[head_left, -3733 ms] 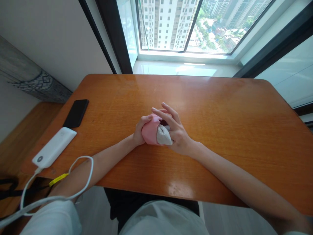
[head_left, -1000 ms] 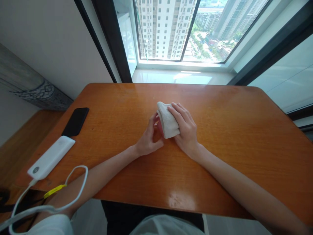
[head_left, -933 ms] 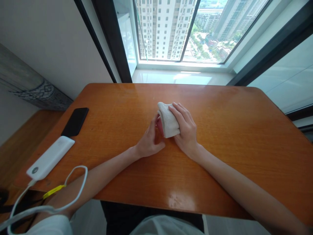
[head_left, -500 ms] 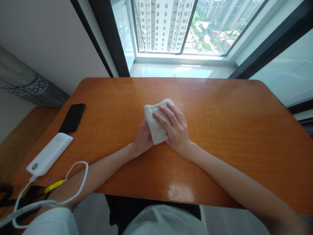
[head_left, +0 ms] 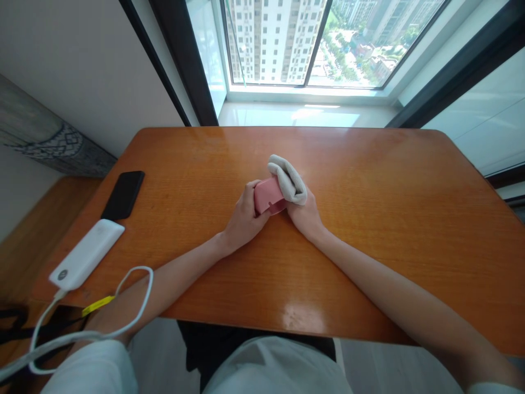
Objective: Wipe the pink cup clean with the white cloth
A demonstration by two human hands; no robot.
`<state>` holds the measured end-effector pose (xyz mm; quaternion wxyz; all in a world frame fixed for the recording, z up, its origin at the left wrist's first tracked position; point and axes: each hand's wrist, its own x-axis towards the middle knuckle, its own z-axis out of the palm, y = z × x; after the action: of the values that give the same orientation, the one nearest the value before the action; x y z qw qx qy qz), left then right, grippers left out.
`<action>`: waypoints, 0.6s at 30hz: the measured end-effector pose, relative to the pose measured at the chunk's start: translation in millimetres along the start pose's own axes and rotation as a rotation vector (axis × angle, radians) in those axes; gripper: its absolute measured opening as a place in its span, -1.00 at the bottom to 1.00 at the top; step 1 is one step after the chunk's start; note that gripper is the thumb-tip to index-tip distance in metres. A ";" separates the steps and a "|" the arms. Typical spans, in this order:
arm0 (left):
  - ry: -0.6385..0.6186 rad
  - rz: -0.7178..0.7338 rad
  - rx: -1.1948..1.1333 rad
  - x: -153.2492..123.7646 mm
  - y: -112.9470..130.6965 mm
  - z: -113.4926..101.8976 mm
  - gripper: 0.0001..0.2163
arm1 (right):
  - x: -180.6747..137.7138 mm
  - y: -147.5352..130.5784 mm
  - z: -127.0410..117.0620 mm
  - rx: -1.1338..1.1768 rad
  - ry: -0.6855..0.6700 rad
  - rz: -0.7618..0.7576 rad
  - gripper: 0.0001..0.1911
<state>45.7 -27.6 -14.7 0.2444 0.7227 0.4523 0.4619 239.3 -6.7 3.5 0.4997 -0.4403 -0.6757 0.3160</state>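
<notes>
A small pink box-like object [head_left: 267, 194], with a notch in its near edge, is gripped by my left hand [head_left: 245, 214] above the middle of the table. Its exact kind does not show. My right hand [head_left: 307, 214] is closed on a folded light grey cloth [head_left: 289, 178], which presses against the pink object's right side. The right fingers are mostly hidden behind the cloth and the pink object.
A brown wooden table [head_left: 369, 230] spreads below my hands. At its left lie a black phone [head_left: 123, 195] and a white power bank [head_left: 87, 254]. A white cable [head_left: 150, 290] with a yellow tag [head_left: 97, 305] loops over my left forearm. A window [head_left: 307, 44] stands beyond.
The cloth has swung up and to the right with my right hand, folding over. The pink object, hidden under it before, now shows in my left hand.
</notes>
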 end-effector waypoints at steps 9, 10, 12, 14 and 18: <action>0.005 0.064 -0.001 -4.1 -0.5 -5.3 -0.41 | -15.6 -7.4 1.1 -0.417 0.057 -0.471 -0.19; -0.006 0.066 -0.002 -6.1 -3.0 -4.9 -0.43 | -17.6 -9.0 1.2 -0.460 0.043 -0.521 -0.16; -0.035 0.059 -0.011 -9.9 -8.9 -1.0 -0.46 | -21.7 -12.3 1.7 -0.530 -0.008 -0.602 -0.15; -0.045 0.034 -0.048 -12.4 -14.6 6.2 -0.50 | -25.5 -15.5 2.8 -0.567 -0.081 -0.653 -0.15; -0.027 -0.032 -0.139 -11.8 -21.5 17.4 -0.57 | -29.8 -18.5 6.3 -0.583 -0.136 -0.666 -0.13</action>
<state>50.1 -26.8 -44.5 0.3074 0.7029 0.4271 0.4785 231.5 -41.3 5.9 0.3834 -0.2994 -0.8729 -0.0376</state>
